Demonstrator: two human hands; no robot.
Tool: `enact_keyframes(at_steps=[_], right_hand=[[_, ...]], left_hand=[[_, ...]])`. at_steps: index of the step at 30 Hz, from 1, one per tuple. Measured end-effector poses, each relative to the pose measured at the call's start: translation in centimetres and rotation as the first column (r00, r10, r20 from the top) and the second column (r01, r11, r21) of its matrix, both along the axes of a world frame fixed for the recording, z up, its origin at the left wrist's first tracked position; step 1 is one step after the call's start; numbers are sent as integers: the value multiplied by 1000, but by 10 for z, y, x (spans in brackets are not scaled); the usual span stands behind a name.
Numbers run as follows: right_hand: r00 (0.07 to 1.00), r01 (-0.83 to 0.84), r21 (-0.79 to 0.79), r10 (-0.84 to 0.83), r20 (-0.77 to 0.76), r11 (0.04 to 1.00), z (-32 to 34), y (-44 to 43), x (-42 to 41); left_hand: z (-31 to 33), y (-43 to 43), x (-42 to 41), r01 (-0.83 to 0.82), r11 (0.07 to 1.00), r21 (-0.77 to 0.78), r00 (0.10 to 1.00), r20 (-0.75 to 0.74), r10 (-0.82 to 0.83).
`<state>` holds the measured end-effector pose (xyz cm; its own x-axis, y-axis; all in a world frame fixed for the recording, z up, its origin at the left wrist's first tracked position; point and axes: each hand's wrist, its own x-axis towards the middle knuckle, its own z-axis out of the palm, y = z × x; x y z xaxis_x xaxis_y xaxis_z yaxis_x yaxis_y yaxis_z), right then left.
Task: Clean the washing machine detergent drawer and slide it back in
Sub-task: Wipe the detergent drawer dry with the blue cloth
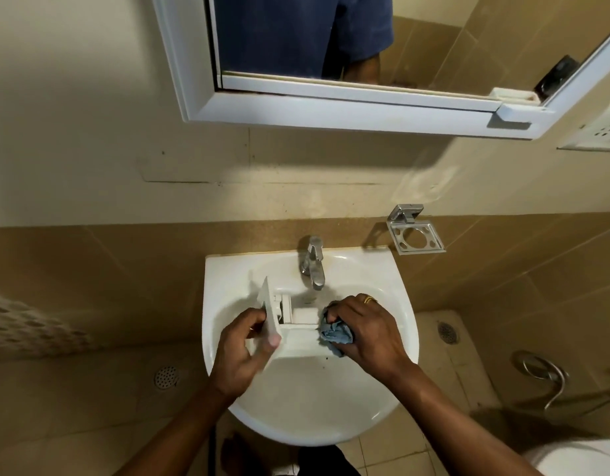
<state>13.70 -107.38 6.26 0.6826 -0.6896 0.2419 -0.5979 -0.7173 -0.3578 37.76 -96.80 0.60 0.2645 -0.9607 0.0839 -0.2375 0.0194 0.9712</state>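
Detergent drawer (298, 333): white plastic, held inside the basin of the sink (382, 280), just below the tap (313, 266). Front panel faces left and stands roughly upright; the body extends to the right, open side up. Inner compartments visible near the panel end; their details too small to make out.

Left hand (243, 348): closed around the drawer's front panel, thumb laid over the near edge of the panel, fingers behind it.

Right hand (363, 329): closed on a bunched blue-grey cloth (335, 333). Cloth is pressed against the right end of the drawer, touching it. A gold ring (368, 299) sits on one finger of this hand.

Tap: chrome, single lever, mounted at the back rim of the sink. Whether water is running cannot be told.

Sink: white, rounded, wall-mounted. A few small dark specks lie in the basin near the drawer's front edge.

Surroundings: chrome holder (416, 237) fixed to the tiled wall right of the tap. Mirror (331, 56) in a white frame above the sink, reflecting a blue garment and an arm. White socket plate (602, 130) on the wall at far right. Two round floor drains (166, 376), one each side of the sink. Chrome hose (550, 379) coils at lower right.
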Motion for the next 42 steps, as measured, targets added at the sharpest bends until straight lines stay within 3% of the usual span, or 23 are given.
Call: enact_keyframes(at_steps=[2, 3, 4, 6, 9, 13, 17, 21, 24, 27, 30, 32, 35, 37, 39, 42], right_hand=[[999, -20, -43, 22, 25, 999, -4, 2, 1], [999, -47, -54, 48, 23, 997, -7, 3, 1], [997, -76, -61, 78, 20, 995, -10, 4, 2], [992, -123, -34, 123, 7, 992, -16, 10, 7], [989, -146, 50, 147, 0, 988, -25, 21, 8], [989, -45, 254, 7, 146, 966, -27, 19, 0], [960, 76, 223, -132, 249, 972, -12, 20, 24], [996, -16, 92, 8, 85, 996, -5, 32, 65], [999, -28, 34, 27, 31, 999, -7, 25, 44], [982, 178, 83, -183, 47, 980, -13, 13, 0], [911, 402, 148, -410, 31, 904, -19, 4, -17], [935, 336, 174, -351, 60, 926, -19, 9, -1], [991, 93, 164, -107, 77, 982, -13, 26, 41], [997, 47, 128, -55, 53, 991, -7, 28, 48], [994, 107, 135, -109, 6, 985, -7, 19, 31], [939, 341, 196, -342, -31, 919, -26, 5, -12]], left_hand=[[17, -11, 0, -90, 958, 274, 904, -380, 194], [24, -18, -1, -66, 892, 447, 831, -470, 297], [29, -24, -3, -21, 830, 558, 790, -499, 355], [32, -32, -8, -13, 776, 630, 829, -427, 361], [24, -34, -16, -152, 804, 575, 903, -251, 350], [10, -23, -21, -198, 861, 469, 932, -182, 314], [-3, -18, -29, -247, 881, 404, 927, -166, 337], [1, -22, -37, -300, 889, 346, 910, -175, 376], [0, -22, -31, -345, 892, 292, 916, -102, 387], [4, -20, -32, -351, 909, 223, 932, -7, 362], [3, -17, -34, -332, 926, 178, 943, 76, 324], [0, -16, -36, -313, 936, 158, 949, 84, 303], [0, -16, -38, -297, 947, 123, 953, 108, 285], [1, -16, -33, -320, 942, 103, 944, 125, 307], [3, -15, -25, -339, 936, 98, 934, 157, 322], [11, -11, -19, -323, 944, 62, 934, 182, 307]])
